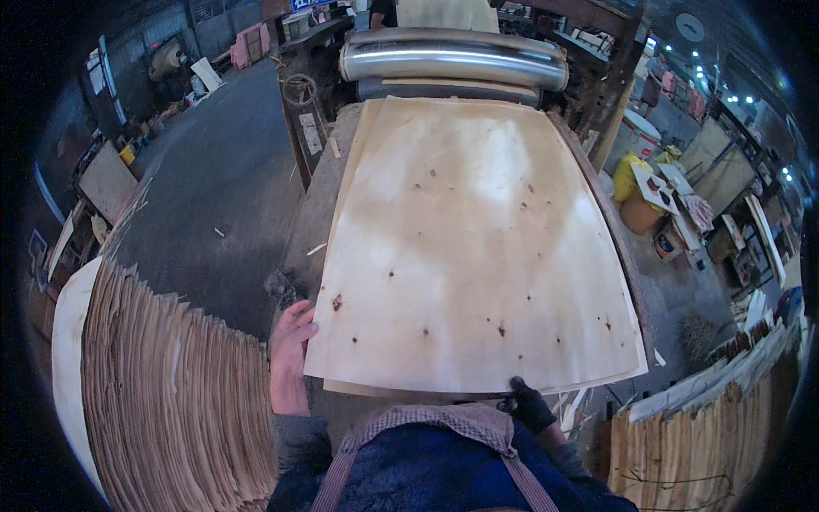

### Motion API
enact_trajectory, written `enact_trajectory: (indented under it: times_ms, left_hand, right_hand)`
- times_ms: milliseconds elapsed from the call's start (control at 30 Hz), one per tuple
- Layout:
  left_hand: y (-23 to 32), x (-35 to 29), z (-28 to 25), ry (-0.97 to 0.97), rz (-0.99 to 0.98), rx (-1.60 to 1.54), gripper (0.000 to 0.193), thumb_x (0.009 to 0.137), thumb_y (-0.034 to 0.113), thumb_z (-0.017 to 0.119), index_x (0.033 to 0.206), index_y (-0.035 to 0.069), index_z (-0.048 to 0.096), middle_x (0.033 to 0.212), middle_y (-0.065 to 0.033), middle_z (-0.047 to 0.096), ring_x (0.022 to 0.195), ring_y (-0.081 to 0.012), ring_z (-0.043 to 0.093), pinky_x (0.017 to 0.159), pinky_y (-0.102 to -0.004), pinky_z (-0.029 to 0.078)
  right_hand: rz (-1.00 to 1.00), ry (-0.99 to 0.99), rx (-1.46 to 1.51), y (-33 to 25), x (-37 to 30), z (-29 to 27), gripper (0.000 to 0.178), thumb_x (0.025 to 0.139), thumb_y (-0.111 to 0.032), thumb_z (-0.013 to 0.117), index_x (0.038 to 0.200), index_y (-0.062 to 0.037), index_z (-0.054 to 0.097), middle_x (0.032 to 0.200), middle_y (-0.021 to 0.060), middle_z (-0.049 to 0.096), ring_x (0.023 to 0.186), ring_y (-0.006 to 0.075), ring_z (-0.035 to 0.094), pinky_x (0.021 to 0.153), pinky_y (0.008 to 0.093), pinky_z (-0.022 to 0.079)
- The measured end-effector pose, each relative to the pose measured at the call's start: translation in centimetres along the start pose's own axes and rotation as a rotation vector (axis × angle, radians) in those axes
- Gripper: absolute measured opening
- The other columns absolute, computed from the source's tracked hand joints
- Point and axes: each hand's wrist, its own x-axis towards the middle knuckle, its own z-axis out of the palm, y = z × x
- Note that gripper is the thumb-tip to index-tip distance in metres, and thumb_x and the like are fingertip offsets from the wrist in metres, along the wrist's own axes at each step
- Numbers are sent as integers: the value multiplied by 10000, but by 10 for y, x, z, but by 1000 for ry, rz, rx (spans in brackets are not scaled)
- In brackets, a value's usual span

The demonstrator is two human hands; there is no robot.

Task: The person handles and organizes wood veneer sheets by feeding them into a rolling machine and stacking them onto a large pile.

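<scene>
A large pale wood veneer sheet [461, 256] with dark knots lies in front of me, over at least one more sheet whose edges peep out at the left and near sides. My bare left hand [292, 337] is at its near left edge, fingers stretched and lightly bent against the edge, gripping nothing that I can see. On my right hand [531, 408] is a dark glove. It pinches the near edge of the veneer right of the middle, a fingertip showing on top; the other fingers are partly hidden. Beyond the far edge sits a shiny metal roller [456, 61].
A tall stack of veneer sheets [175, 384] stands at my left, another veneer stack [695, 444] at my right. Machine posts flank the roller, with a handwheel [299, 90] on the left one. Buckets, a yellow bag [630, 175] and boards stand farther right. Another person is behind the roller.
</scene>
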Motion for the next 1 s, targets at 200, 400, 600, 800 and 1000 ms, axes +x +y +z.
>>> enact_trajectory:
  times_ms: [200, 400, 600, 800, 1000]
  left_hand:
    - [-60, 31, -46, 149, 39, 533, 478, 688, -36, 567, 1144, 18, 433, 973, -101, 570, 871, -229, 561, 743, -329, 472]
    - [-158, 15, -54, 262, 143, 1561, 809, 634, 141, 695, 1295, -1, 251, 1253, -223, 358, 1157, -352, 367, 930, -340, 359]
    - [-143, 13, -39, 102, 49, 1139, 802, 637, 105, 694, 1279, -42, 235, 1289, -213, 297, 1180, -293, 339, 948, -335, 338]
    - [-149, 13, -80, 68, -44, 710, 624, 661, -28, 616, 1226, -22, 353, 1104, -118, 490, 996, -207, 496, 854, -294, 405]
    - [-97, 11, -52, 73, -86, 579, 477, 711, -110, 503, 1161, -4, 385, 1017, -141, 555, 889, -193, 552, 764, -286, 458]
  right_hand:
    - [-855, 158, -1140, -49, 48, 4, 249, 813, -223, 578, 940, -10, 558, 719, 71, 566, 641, 197, 543, 563, 317, 474]
    - [-122, 29, 444, -125, 159, 13, 184, 804, -199, 585, 843, -24, 542, 595, 126, 532, 658, 328, 585, 687, 483, 504]
    - [-612, -179, 542, -151, 286, -1, 146, 822, -123, 507, 928, -22, 514, 849, 153, 532, 806, 344, 539, 822, 533, 429]
    - [-219, -406, 747, -139, 226, 60, 260, 878, -160, 442, 1102, -31, 475, 1149, 168, 505, 1048, 331, 498, 911, 474, 397]
    - [42, -692, 435, -39, 135, 70, 341, 878, -163, 446, 1193, -35, 429, 1154, 177, 499, 1078, 343, 476, 916, 487, 382]
